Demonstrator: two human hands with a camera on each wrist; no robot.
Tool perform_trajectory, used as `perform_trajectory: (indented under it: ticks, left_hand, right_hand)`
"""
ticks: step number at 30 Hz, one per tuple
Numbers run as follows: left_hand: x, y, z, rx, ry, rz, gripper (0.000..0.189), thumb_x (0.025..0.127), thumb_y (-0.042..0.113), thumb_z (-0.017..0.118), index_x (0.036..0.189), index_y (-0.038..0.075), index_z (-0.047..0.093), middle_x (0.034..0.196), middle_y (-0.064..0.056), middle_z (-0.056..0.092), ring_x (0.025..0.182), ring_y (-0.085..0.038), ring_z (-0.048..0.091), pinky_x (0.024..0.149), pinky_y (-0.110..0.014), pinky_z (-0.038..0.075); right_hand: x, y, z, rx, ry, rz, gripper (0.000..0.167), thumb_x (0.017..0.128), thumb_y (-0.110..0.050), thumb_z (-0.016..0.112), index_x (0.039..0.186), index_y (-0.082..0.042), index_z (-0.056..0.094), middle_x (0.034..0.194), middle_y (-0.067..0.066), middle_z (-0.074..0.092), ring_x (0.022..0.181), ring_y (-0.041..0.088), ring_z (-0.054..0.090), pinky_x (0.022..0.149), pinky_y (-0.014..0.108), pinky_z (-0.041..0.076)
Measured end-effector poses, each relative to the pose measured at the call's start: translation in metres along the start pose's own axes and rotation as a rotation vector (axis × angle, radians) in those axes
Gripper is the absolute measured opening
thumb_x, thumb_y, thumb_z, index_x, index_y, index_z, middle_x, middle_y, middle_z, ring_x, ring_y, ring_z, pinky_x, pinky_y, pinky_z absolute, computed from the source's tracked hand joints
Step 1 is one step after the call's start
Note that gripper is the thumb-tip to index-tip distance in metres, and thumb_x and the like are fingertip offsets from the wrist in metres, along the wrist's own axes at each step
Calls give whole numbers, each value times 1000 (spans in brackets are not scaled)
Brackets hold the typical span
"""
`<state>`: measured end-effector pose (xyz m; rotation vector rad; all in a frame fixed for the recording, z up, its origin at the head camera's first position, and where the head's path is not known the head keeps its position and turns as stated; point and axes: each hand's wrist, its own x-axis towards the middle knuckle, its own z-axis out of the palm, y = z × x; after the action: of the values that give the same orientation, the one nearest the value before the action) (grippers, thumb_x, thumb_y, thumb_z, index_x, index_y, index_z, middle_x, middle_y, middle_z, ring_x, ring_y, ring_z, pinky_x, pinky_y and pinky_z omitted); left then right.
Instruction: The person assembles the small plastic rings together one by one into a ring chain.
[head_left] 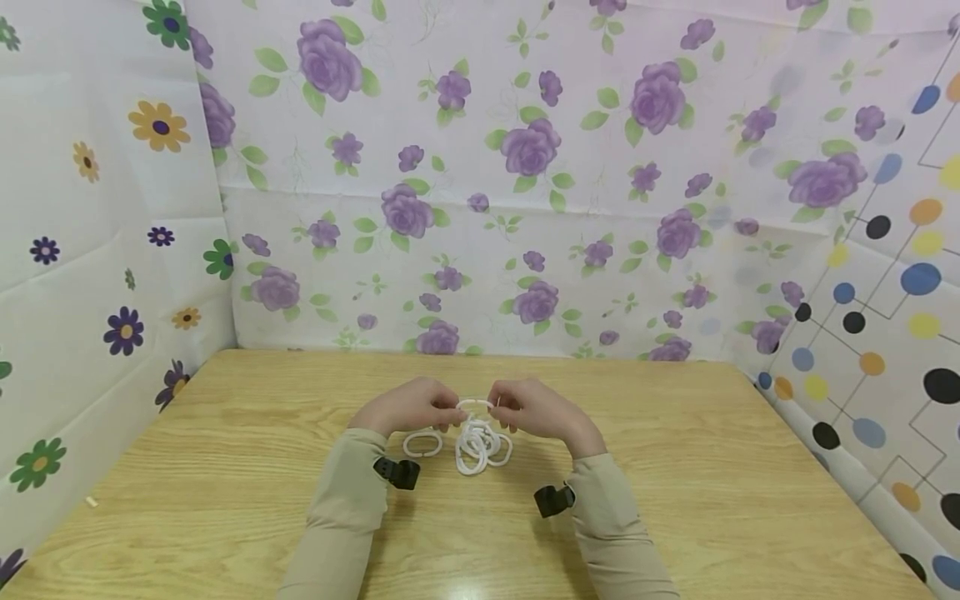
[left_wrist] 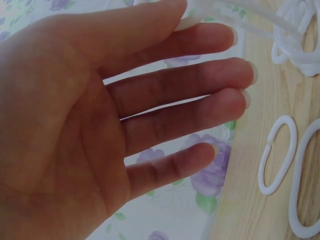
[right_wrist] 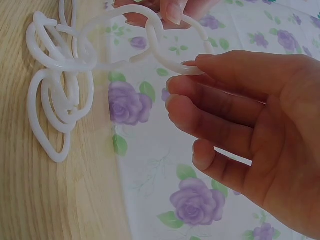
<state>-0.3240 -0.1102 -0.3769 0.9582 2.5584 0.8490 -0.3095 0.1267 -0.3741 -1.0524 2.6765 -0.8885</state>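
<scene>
A white plastic chain link is stretched between the two hands above the table. My left hand pinches its left side between thumb and index finger; the other fingers are extended and apart in the left wrist view. My right hand pinches the opposite side with thumb and index finger. In the right wrist view, the held link passes through another white link, which leads down to a heap of joined links. One loose oval link lies left of the heap, below my left hand.
The wooden table carries the links. A curtain with purple roses stands behind its far edge, with patterned sheets on both sides. A small pale scrap lies at the left edge. Black wrist cameras sit on both sleeves.
</scene>
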Motion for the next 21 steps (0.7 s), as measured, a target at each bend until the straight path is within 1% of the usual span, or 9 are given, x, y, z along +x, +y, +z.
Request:
perform_trajectory:
  ticks: [6, 9, 11, 13, 16, 18, 19, 21]
  left_hand:
    - [0, -1, 0, 2, 0, 3, 34, 98, 28, 57, 69, 10, 58, 76, -12, 66, 58, -10, 45, 61, -25, 40]
    - [0, -1, 1, 4, 3, 4, 34, 98, 28, 57, 70, 9, 58, 76, -12, 66, 58, -10, 45, 61, -25, 40]
    - [0, -2, 1, 6, 3, -1, 35, 98, 28, 58, 69, 10, 58, 76, -11, 66, 58, -10, 45, 61, -25, 40]
    - [0, -2, 1, 9, 4, -4, 35, 98, 28, 57, 68, 10, 58, 76, -10, 67, 58, -10, 47, 62, -25, 41]
    - [-1, -2, 0, 16, 7, -2, 34, 98, 27, 57, 69, 12, 59, 76, -7, 67, 61, -12, 52, 64, -26, 44]
    - [-1, -3, 0, 15, 10, -7, 32, 98, 27, 57, 70, 12, 61, 76, -3, 67, 64, -13, 55, 65, -27, 45]
    - [-1, -3, -1, 17, 11, -11, 31, 98, 27, 57, 72, 12, 62, 76, -2, 67, 64, -13, 55, 66, -27, 45]
    - [-1, -3, 0, 21, 14, -11, 30, 98, 26, 57, 73, 12, 64, 76, -1, 67, 63, -11, 53, 65, -27, 45]
  right_hand:
    - [1, 0, 0, -4, -9, 2, 10, 99, -14, 55, 101, -8, 62, 81, 11, 68, 73, 31, 65, 61, 21, 48]
    - [0, 0, 0, -6, -3, 10, 11, 99, -13, 54, 103, -6, 61, 82, 14, 68, 70, 26, 64, 61, 21, 48]
    - [0, -1, 0, -3, 20, 19, 10, 99, -13, 54, 104, -7, 59, 81, 14, 68, 67, 21, 62, 60, 22, 48]
    - [-1, -4, -1, -10, 57, 29, 8, 99, -14, 54, 103, -9, 58, 78, 11, 66, 64, 14, 59, 59, 23, 48]
    - [-1, -12, -2, -30, 96, 10, 5, 99, -16, 56, 100, -12, 58, 76, 6, 64, 62, 9, 55, 58, 24, 47]
    - [-1, -19, -3, -75, 78, -33, 5, 98, -18, 57, 97, -14, 60, 76, 2, 65, 62, 5, 54, 60, 22, 46]
    - [0, -22, -2, -96, 52, -61, 6, 98, -18, 58, 96, -14, 61, 76, 2, 65, 62, 4, 53, 60, 21, 46]
    - [1, -30, 1, -114, -40, -107, 9, 98, -18, 57, 97, -13, 64, 77, 3, 67, 60, 3, 53, 60, 20, 45]
